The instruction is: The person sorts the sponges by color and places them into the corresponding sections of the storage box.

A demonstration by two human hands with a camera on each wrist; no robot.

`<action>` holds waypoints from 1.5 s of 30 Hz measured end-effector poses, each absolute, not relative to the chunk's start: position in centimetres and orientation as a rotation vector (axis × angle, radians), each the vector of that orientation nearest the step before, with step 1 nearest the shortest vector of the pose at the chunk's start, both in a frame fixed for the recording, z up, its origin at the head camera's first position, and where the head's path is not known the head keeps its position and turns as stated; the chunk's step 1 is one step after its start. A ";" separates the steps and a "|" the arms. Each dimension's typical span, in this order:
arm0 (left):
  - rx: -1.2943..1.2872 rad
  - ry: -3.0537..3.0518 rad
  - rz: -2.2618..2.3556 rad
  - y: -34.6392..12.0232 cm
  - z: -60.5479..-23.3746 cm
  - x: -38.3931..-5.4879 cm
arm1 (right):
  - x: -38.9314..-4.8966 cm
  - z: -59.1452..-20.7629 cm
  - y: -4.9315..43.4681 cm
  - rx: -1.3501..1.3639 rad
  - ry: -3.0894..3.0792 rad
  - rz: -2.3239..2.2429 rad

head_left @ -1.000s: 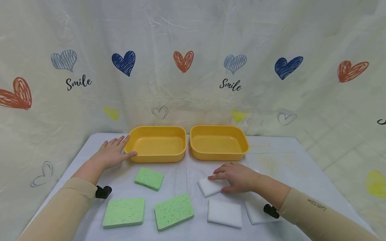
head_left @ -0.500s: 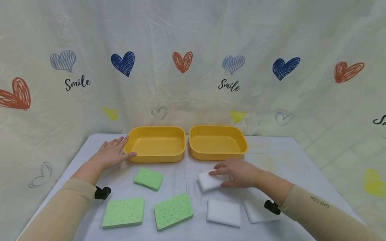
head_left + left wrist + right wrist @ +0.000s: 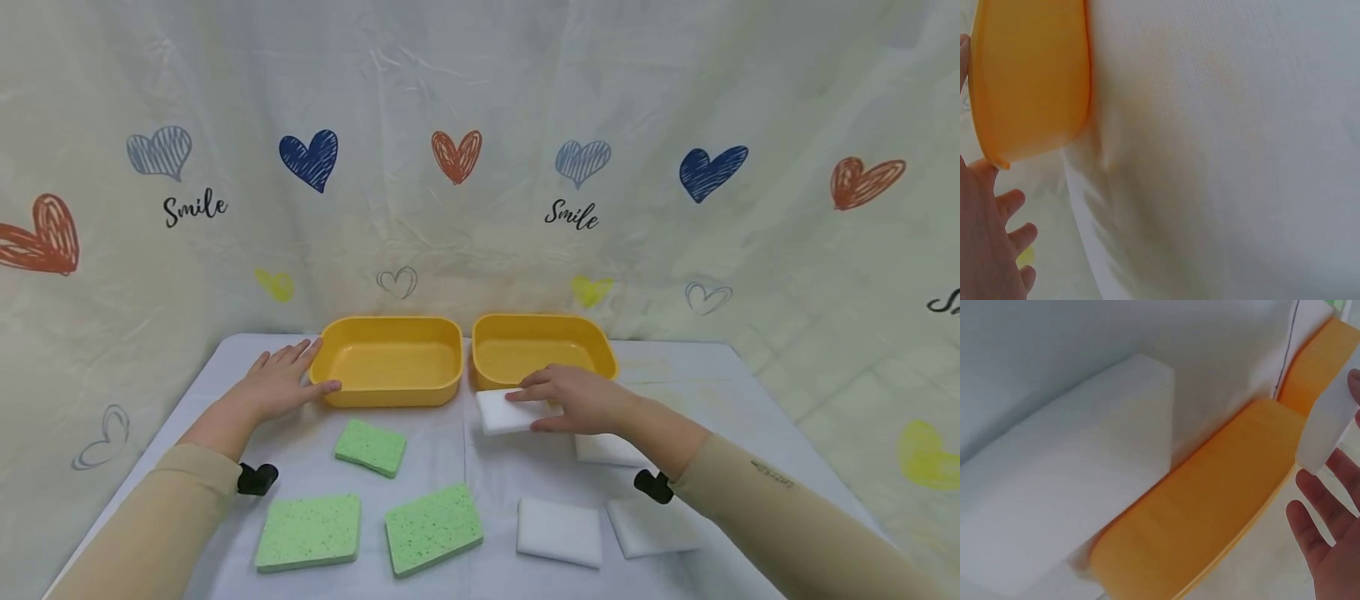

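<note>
The right hand (image 3: 588, 400) pinches a white sponge (image 3: 495, 412) between thumb and fingers, at the near side of the right yellow tray (image 3: 517, 350). The left hand (image 3: 277, 385), fingers extended, touches the left yellow tray (image 3: 397, 397). Green sponges (image 3: 309, 529) lie in front.

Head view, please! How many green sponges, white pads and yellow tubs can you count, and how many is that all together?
Green sponges: 3
White pads: 4, counting the one in the right hand
Yellow tubs: 2
Total: 9
</note>
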State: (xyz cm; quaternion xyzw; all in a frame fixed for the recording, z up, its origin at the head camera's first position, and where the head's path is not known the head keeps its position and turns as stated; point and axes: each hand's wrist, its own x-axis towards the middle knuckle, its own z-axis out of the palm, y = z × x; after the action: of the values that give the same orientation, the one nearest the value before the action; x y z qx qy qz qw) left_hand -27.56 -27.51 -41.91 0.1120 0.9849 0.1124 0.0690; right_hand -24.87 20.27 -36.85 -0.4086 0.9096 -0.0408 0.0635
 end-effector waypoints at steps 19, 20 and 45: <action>0.378 2.972 0.426 -27.9 -42.2 -28.1 | -28.6 -35.4 13.6 -1.197 2.789 -0.269; 0.386 2.974 0.436 -27.9 -42.3 -28.1 | -28.9 -35.4 13.3 -1.188 2.789 -0.275; 0.333 2.954 0.441 -27.5 -42.6 -28.6 | -33.5 -36.2 5.6 -0.981 2.708 -0.264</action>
State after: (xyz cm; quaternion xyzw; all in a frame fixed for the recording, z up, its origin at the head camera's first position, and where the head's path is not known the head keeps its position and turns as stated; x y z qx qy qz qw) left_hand -28.62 -27.50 -42.56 0.1107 0.9807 0.1465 0.0679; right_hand -33.53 5.60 -36.21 -0.3364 0.9291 -0.0905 0.1242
